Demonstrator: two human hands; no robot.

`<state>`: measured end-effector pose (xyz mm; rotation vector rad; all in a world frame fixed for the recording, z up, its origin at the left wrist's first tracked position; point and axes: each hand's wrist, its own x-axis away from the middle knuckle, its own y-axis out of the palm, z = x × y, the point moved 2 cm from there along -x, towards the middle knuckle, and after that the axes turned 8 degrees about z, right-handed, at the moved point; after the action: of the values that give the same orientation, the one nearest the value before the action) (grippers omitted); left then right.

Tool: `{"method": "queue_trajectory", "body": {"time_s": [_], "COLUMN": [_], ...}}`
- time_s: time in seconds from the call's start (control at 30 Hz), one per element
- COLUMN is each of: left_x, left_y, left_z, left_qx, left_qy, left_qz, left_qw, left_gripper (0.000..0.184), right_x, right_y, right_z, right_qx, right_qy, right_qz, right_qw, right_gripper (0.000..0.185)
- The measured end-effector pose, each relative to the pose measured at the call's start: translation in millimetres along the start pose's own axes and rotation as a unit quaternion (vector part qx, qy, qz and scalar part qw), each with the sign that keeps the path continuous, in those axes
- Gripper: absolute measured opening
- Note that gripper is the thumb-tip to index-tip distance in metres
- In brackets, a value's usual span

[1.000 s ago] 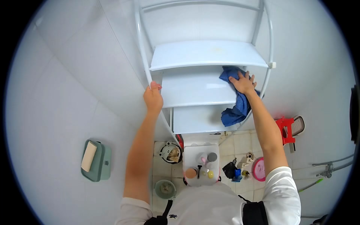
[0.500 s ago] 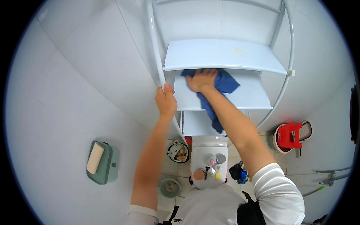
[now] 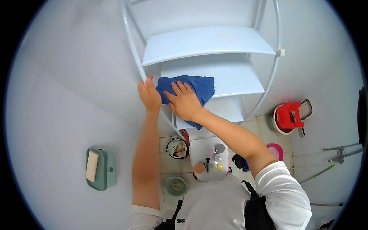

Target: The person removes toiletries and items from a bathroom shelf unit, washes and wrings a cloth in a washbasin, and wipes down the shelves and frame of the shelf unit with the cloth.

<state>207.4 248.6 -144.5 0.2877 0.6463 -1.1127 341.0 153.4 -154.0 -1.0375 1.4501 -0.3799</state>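
A white metal rack has curved side poles and several shelves. My left hand (image 3: 150, 96) is closed around its left side pole (image 3: 132, 46). My right hand (image 3: 186, 100) lies flat, fingers stretched out, on a blue cloth (image 3: 201, 86). The cloth covers the front left part of the middle shelf (image 3: 237, 78), and part of it hangs over the front edge. Just above is the upper shelf (image 3: 207, 44), which bears a faint yellowish mark. A lower shelf (image 3: 226, 111) shows beneath the cloth and my right forearm.
Below the rack, the white toilet lid (image 3: 195, 147) carries several jars and bottles. A bin (image 3: 168, 147) and a green basin (image 3: 176, 186) stand on the floor. A red stool (image 3: 287, 117) rests on a bucket at right. A green box (image 3: 110, 170) is on the left wall.
My right hand has slid the cloth left and toward the shelf's front edge, close to my left hand. My left hand keeps its hold on the pole. The view has shifted.
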Motion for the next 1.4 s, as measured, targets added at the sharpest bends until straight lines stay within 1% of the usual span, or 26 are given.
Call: {"method": "queue_trajectory", "body": {"time_s": [0.03,0.07,0.17,0.2,0.3,0.4,0.43,0.53,0.63,0.67,0.7,0.73,0.77,0.83,0.87,0.93,0.97,1.0,1.03,1.07,1.1,1.17,1.27,1.4], "left_x": [0.3,-0.8,-1.1,-1.5,-1.7,-1.5,-2.4,-4.3,-4.9,-2.8,-1.8,-1.7,-0.7,-4.8,-8.1,-6.5,-4.4,-3.5,-3.3,-3.5,-5.6,-9.4,-6.4,-6.8], "left_y": [-1.0,-2.4,-2.2,0.0,1.2,3.9,7.0,4.5,5.8,5.2,5.4,7.7,8.5,4.8,5.0,6.9,5.7,5.3,5.1,4.0,3.8,6.9,3.4,7.1], "left_z": [0.0,-1.2,-4.5,-8.2,-7.8,-3.9,-3.5,-2.3,-8.4,-7.8,-6.4,-4.0,-3.8,-9.6,-11.4,-15.1,-13.2,-10.5,-9.6,-12.9,-17.7,-18.6,-18.4,-18.1], "left_qx": [-0.008,-0.017,-0.022,-0.017,-0.017,-0.023,-0.02,-0.029,-0.005,-0.001,0.004,0.011,0.009,-0.004,-0.004,-0.005,-0.004,-0.002,-0.001,0.006,0.013,0.039,0.076,0.105], "left_qy": [0.033,0.067,0.033,0.046,0.018,0.015,0.015,-0.025,-0.025,-0.026,-0.027,-0.028,-0.035,-0.045,-0.034,-0.016,-0.023,-0.031,-0.038,-0.04,-0.041,-0.05,-0.077,-0.092], "left_qz": [0.004,0.007,0.006,0.017,-0.004,0.006,0.011,-0.015,-0.019,-0.017,-0.015,-0.008,-0.013,-0.029,-0.023,-0.016,-0.019,-0.021,-0.023,-0.025,-0.026,-0.025,-0.029,-0.028], "left_qw": [0.999,0.998,0.999,0.999,1.0,1.0,1.0,0.999,1.0,1.0,1.0,1.0,0.999,0.999,0.999,1.0,1.0,0.999,0.999,0.999,0.999,0.998,0.994,0.99], "left_gripper": [0.045,0.047,0.048,0.048,0.05,0.051,0.052,0.048,0.049,0.049,0.05,0.05,0.05,0.05,0.05,0.051,0.051,0.051,0.052,0.052,0.053,0.054,0.055,0.054], "right_x": [10.1,20.7,57.9,69.8,95.4,119.4,128.2,151.1,187.3,200.9,216.9,232.6,240.4,222.5,200.9,141.5,118.6,95.4,71.5,62.6,61.4,72.7,109.8,176.4], "right_y": [-12.2,-23.4,-58.6,-69.1,-105.7,-126.0,-131.5,-145.4,-162.5,-172.9,-175.8,-172.6,-176.1,-196.4,-210.1,-232.9,-242.2,-241.3,-244.2,-222.6,-213.1,-205.2,-173.9,-120.1], "right_z": [4.5,12.1,53.3,69.5,109.0,142.9,151.3,159.9,157.9,156.7,168.7,189.6,201.3,221.1,220.7,210.9,216.7,228.6,219.1,231.5,232.4,231.7,223.7,215.5], "right_qx": [0.002,-0.001,0.049,0.063,0.128,0.178,0.178,0.173,0.15,0.141,0.076,0.008,-0.064,-0.152,-0.218,-0.29,-0.277,-0.125,-0.173,-0.048,-0.057,-0.088,0.011,0.009], "right_qy": [-0.009,-0.014,-0.035,-0.036,-0.016,-0.007,0.004,0.03,0.051,0.082,0.216,0.339,0.455,0.372,0.369,0.305,0.284,0.252,0.395,0.286,0.274,0.277,0.273,0.308], "right_qz": [0.012,0.048,0.079,0.098,0.082,0.123,0.131,0.149,0.17,0.189,0.241,0.29,0.329,0.398,0.397,0.454,0.43,0.431,0.324,0.381,0.385,0.381,0.378,0.363], "right_qw": [1.0,0.999,0.995,0.993,0.988,0.976,0.975,0.973,0.973,0.968,0.943,0.895,0.825,0.825,0.812,0.785,0.811,0.858,0.842,0.878,0.88,0.878,0.885,0.88], "right_gripper": [0.048,0.05,0.053,0.057,0.057,0.058,0.058,0.06,0.057,0.048,0.045,0.041,0.038,0.035,0.038,0.042,0.046,0.052,0.054,0.051,0.047,0.049,0.056,0.062]}}
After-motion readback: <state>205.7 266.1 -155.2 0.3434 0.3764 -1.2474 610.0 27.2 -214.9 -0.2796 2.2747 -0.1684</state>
